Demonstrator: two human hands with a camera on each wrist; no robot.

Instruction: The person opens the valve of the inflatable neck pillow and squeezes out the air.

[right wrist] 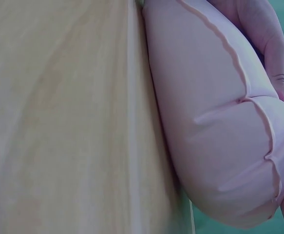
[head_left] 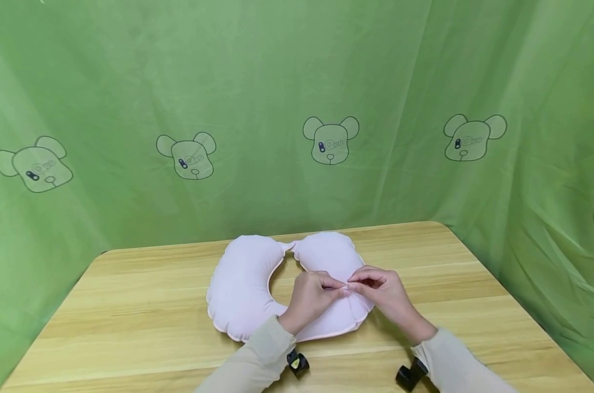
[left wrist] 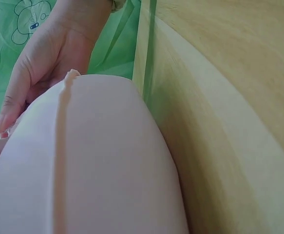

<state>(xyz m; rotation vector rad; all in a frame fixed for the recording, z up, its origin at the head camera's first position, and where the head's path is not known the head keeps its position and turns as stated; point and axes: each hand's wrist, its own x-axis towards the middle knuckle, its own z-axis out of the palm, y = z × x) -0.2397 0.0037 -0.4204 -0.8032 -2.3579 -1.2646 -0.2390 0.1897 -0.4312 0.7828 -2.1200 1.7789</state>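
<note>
Together, the left hand (head_left: 311,297) and the right hand (head_left: 385,289) pinch, thumb toward forefinger, at one small spot on top of a pale pink neck pillow (head_left: 243,278); exactly what the fingertips grip is too small to tell. The pillow lies flat on the wooden table (head_left: 139,311), its two ends toward the far edge, presumably so the tabletop steadies it for two-handed work. Only the head view gives its horseshoe shape; the wrist views show the side seam (left wrist: 60,156) close up, puckered in the right one.
</note>
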